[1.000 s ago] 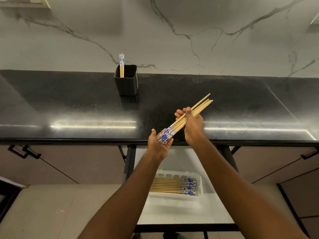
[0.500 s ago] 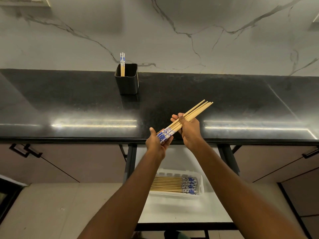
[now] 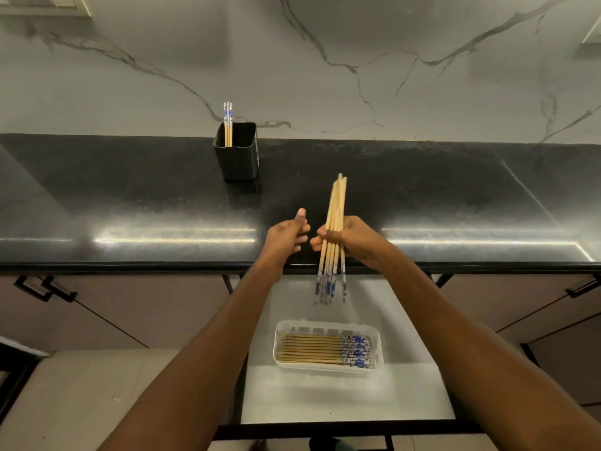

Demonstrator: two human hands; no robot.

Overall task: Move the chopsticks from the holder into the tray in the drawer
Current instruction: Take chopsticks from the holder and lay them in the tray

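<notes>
Standing nearly upright, a bundle of chopsticks (image 3: 336,203) is gripped by the right hand (image 3: 357,240), blue-patterned ends pointing down. The left hand (image 3: 284,237) hovers just beside it, fingers loose, holding nothing. Below both hands, the white tray (image 3: 377,353) in the open drawer (image 3: 341,398) holds more chopsticks (image 3: 309,349). Beyond the left hand, the black holder (image 3: 237,161) on the counter (image 3: 130,196) has a few sticks (image 3: 228,125).

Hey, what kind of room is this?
Probably a home kitchen: a black stone countertop under a marble-look backsplash, and an open drawer holding a tray of chopsticks.
</notes>
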